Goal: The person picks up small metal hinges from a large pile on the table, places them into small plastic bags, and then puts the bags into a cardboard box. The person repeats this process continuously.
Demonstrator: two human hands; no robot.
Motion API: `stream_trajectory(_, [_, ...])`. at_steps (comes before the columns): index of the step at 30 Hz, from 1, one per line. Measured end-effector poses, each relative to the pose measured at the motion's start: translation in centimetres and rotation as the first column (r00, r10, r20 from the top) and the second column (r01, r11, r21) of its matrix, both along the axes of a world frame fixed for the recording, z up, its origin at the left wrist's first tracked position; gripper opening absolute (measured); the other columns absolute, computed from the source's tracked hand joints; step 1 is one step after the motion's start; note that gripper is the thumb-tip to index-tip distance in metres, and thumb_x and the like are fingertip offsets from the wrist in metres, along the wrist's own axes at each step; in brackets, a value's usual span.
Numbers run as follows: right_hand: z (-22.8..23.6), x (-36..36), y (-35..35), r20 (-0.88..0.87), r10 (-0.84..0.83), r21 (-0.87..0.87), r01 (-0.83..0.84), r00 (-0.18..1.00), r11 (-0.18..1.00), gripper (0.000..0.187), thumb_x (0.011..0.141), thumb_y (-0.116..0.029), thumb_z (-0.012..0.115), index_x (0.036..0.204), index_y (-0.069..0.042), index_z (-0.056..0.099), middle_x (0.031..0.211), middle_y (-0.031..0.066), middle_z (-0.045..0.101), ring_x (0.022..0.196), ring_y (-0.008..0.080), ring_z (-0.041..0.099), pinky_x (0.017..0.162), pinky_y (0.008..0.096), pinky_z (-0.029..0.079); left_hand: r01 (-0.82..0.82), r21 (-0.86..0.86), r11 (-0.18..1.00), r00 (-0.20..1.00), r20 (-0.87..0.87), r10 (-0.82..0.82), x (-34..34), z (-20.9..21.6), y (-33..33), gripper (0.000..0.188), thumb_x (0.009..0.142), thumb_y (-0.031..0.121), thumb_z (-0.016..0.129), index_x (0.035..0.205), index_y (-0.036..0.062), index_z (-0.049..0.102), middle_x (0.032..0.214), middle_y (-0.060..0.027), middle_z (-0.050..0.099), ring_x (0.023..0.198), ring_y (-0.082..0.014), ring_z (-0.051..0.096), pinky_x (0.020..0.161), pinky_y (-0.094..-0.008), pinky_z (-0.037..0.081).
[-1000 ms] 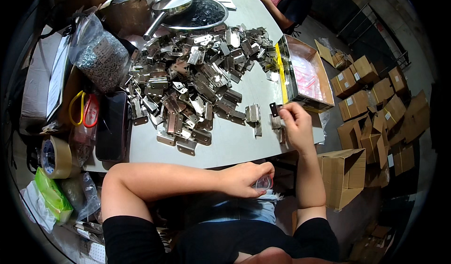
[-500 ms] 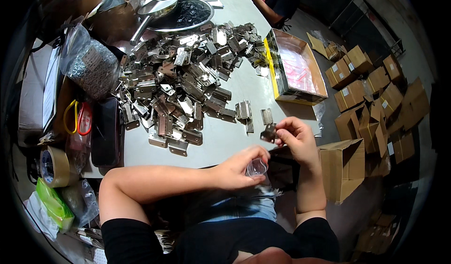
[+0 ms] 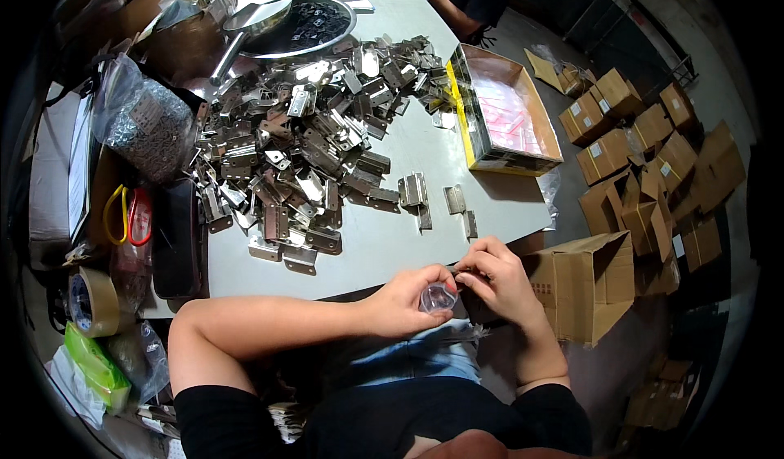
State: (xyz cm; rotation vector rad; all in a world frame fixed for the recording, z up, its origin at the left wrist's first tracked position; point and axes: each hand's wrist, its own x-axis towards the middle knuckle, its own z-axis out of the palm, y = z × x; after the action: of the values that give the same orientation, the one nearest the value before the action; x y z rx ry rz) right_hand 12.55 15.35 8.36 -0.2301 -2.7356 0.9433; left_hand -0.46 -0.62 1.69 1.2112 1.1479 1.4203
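My left hand (image 3: 406,300) is closed around a small clear plastic cup (image 3: 438,298) at the table's near edge. Beside it, my right hand (image 3: 500,281) pinches a small metal bracket, now mostly hidden by the fingers. The fingertips of both hands are almost together by the cup's rim. Beyond them on the table lie a bracket (image 3: 453,199), a narrower metal piece (image 3: 469,224) and a small group of brackets (image 3: 414,191). A large heap of shiny metal brackets (image 3: 318,144) covers the table's middle and left.
An open box (image 3: 551,165) of small plastic bags stands at the right edge. Behind the heap sits a metal bowl (image 3: 347,36) of dark parts with a scoop (image 3: 233,55). At left are a bag of screws (image 3: 155,124), scissors (image 3: 140,218) and tape (image 3: 94,300). Cartons (image 3: 604,153) crowd the right-hand floor.
My right hand has come down and left with the bracket, from over the table edge to beside the cup. The left hand keeps its hold on the cup. The whole view has shifted slightly.
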Motion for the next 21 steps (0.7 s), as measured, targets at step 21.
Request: stream_trajectory(21, [-2.0, -0.8, 3.7, 0.06, -0.46, -0.691, 0.369, 0.886, 0.621, 0.029, 0.084, -0.007, 0.072, 0.106, 0.008, 0.061, 0.069, 0.0032, 0.062, 0.06, 0.0074, 0.057, 0.054, 0.0227, 0.047, 0.073, 0.061, 0.995, 0.964, 0.252, -0.086, 0.4, -0.9, 0.4, 0.031, 0.083, 0.002, 0.066, 0.109, 0.0044, 0.049, 0.122, -0.0117, 0.055, 0.113, -0.0176, 0.057, 0.096, -0.0303, 0.045])
